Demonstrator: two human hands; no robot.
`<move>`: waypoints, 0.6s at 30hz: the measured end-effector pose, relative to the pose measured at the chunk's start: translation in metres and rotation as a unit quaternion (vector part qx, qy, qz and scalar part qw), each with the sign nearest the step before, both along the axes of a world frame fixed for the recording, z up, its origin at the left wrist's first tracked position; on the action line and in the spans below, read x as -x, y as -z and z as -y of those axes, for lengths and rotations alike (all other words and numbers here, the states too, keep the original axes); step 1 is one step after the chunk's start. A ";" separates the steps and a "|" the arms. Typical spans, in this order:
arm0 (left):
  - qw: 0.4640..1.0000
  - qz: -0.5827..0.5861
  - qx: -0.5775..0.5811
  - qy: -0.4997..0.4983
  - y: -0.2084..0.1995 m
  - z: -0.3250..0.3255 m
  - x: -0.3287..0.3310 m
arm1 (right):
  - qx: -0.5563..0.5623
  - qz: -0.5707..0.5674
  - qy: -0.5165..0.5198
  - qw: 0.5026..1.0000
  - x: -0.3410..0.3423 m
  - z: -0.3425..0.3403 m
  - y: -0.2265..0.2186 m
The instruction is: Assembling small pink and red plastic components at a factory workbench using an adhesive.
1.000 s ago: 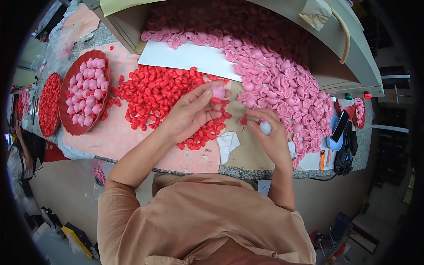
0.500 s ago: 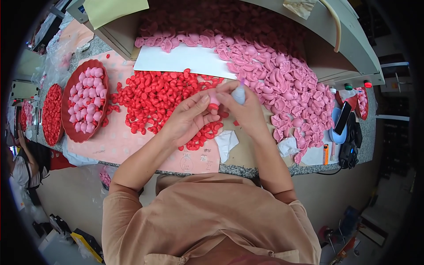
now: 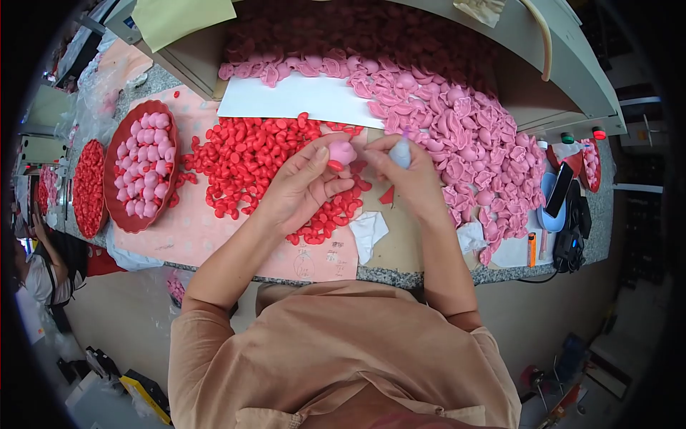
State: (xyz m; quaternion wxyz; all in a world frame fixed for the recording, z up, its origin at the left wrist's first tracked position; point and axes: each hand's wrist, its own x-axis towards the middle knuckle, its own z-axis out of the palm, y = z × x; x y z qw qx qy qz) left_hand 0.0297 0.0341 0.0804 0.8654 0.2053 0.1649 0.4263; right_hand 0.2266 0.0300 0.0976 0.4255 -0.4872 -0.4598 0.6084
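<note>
My left hand (image 3: 296, 184) pinches a rounded pink piece with a red part (image 3: 342, 152) at its underside, between thumb and fingers. Closed around a small pale-blue squeeze bottle (image 3: 401, 154) with a purple tip, my right hand (image 3: 418, 187) is just to the right, its fingertips apart from the piece. Beneath my left hand spreads a heap of small glossy red pieces (image 3: 250, 157). Beyond my right hand lies a large heap of thin pink shell-like pieces (image 3: 464, 154). A red oval tray (image 3: 112, 204) at the left holds joined pink-and-red pieces.
Another red tray heaped with red pieces (image 3: 88, 187) stands farther left. A white board (image 3: 300, 100) lies before the grey cabinet (image 3: 582, 96). Crumpled tissue (image 3: 368, 232) rests near the table edge. At right are a phone (image 3: 559, 189), an orange cutter (image 3: 532, 249) and a cable.
My right hand and the bottle have drawn away to the right from the pink piece. My left hand has turned the piece, so more of its rounded pink side shows.
</note>
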 end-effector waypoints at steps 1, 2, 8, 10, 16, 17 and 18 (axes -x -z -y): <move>1.000 -0.008 0.007 -0.002 0.000 0.002 -0.003 | 0.017 0.001 0.034 0.999 -0.003 0.002 0.000; 1.000 -0.017 0.013 -0.004 -0.001 0.003 -0.004 | 0.016 0.001 0.034 0.999 -0.002 0.003 0.000; 0.992 -0.120 -0.026 -0.043 -0.014 0.004 -0.004 | -0.019 -0.050 -0.004 0.999 0.015 0.009 -0.015; 0.986 -0.152 -0.043 -0.048 -0.015 0.005 -0.004 | 0.004 -0.042 -0.009 0.999 0.014 0.010 -0.014; 0.969 -0.232 -0.077 -0.030 -0.014 0.003 -0.003 | 0.030 -0.007 -0.043 0.999 0.006 0.010 -0.016; 0.966 -0.245 -0.075 -0.018 -0.014 0.002 -0.002 | 0.030 -0.007 -0.044 0.999 0.005 0.010 -0.016; 0.966 -0.245 -0.075 -0.018 -0.015 0.001 -0.001 | 0.035 0.003 -0.045 0.998 0.004 0.009 -0.016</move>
